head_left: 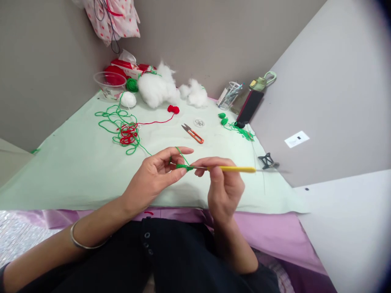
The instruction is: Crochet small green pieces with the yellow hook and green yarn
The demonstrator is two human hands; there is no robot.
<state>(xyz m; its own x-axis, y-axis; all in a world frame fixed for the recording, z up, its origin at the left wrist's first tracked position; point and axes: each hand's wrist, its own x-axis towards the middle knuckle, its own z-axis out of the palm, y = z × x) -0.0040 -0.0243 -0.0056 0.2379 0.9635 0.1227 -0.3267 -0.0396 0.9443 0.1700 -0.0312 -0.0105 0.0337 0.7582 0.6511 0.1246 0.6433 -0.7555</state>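
Note:
My left hand (pixel 155 173) pinches a small green crochet piece (pixel 183 166) between thumb and fingers, with green yarn (pixel 182 156) running up over its raised index finger. In my right hand (pixel 224 183) is a crochet hook (pixel 238 169) with a yellow handle, held level and pointing left. Its metal shaft reaches the green piece; the hook's tip is hidden at the stitches. From the left hand the yarn trails back to a loose green tangle (pixel 106 122) on the table. Thread snips (pixel 193 134) with orange handles lie just beyond my hands.
White stuffing (pixel 157 87), a clear plastic tub (pixel 110 85) and a tissue box (pixel 130 69) stand at the back. Red yarn (pixel 128 134) mixes with the green tangle. Small green crocheted pieces (pixel 224 121), a phone (pixel 250 106) and a pen cup (pixel 229 97) are at the right.

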